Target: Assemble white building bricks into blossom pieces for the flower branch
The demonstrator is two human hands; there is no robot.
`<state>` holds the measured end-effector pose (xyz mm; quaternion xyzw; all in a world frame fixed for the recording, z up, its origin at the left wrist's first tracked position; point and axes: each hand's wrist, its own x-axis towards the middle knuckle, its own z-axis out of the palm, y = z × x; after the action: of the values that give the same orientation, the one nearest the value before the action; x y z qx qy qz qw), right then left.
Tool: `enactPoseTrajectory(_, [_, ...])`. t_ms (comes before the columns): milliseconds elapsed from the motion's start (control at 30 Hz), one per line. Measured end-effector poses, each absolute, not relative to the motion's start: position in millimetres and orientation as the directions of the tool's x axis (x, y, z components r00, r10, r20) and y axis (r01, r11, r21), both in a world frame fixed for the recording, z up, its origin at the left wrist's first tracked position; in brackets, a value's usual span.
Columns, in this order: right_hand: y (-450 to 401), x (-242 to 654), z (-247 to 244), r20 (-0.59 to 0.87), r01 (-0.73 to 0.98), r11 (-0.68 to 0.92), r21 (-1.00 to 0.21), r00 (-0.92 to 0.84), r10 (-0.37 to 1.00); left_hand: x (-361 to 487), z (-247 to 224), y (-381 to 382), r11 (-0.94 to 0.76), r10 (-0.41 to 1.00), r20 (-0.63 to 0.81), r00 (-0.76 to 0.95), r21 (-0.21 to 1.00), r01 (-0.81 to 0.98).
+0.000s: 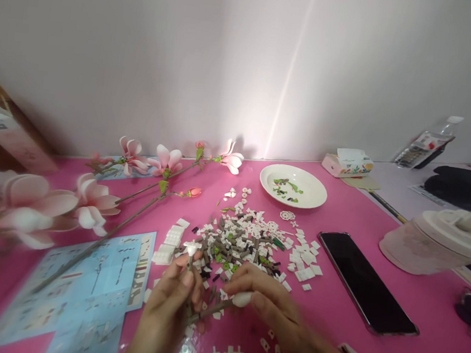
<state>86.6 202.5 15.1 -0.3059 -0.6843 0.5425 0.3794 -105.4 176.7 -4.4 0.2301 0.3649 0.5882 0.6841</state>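
White plastic bloom piece (191,247) on a short stalk, pinched upright in the left hand (164,312). Right hand (275,315) grips a brown brick stem (215,308) near its white tip (241,299); stem runs toward and under the left hand, hands close together. Directly ahead: loose white and brown bricks (239,244) scattered on the pink table mat (432,343). Farther out: blue instruction sheet (81,278), assembled magnolia branches (165,161), white plate (293,185) holding green pieces (287,188), black phone (367,283).
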Motion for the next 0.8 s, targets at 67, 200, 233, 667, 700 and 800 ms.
enactPoseTrajectory(67, [201,86,14,0.132,0.053,0.183,-0.982,-0.5,0.856,-106,-4,176,0.205,0.972,-0.232,0.043,0.741,-0.64])
enactPoseTrajectory(200, [202,83,3,-0.037,-0.061,-0.084,-0.995,-0.549,0.835,-107,-3,176,0.223,0.969,-0.24,0.06,0.741,-0.634])
enactPoseTrajectory(233, [203,81,-1,-0.058,-0.146,-0.178,-0.973,-0.591,0.804,-107,-3,176,0.229,0.968,-0.243,0.066,0.741,-0.632])
enactPoseTrajectory(667, [209,81,-10,-0.047,-0.455,-0.654,-0.604,-0.799,0.6,-108,-5,174,0.204,0.976,-0.205,0.076,0.731,-0.651])
enactPoseTrajectory(700, [210,81,-10,-0.041,-0.461,-0.652,-0.602,-0.797,0.602,-108,-5,174,0.21,0.975,-0.21,0.078,0.732,-0.649])
enactPoseTrajectory(800, [210,81,-12,-0.046,-0.444,-0.655,-0.612,-0.806,0.59,-108,-5,175,0.21,0.975,-0.209,0.078,0.738,-0.641])
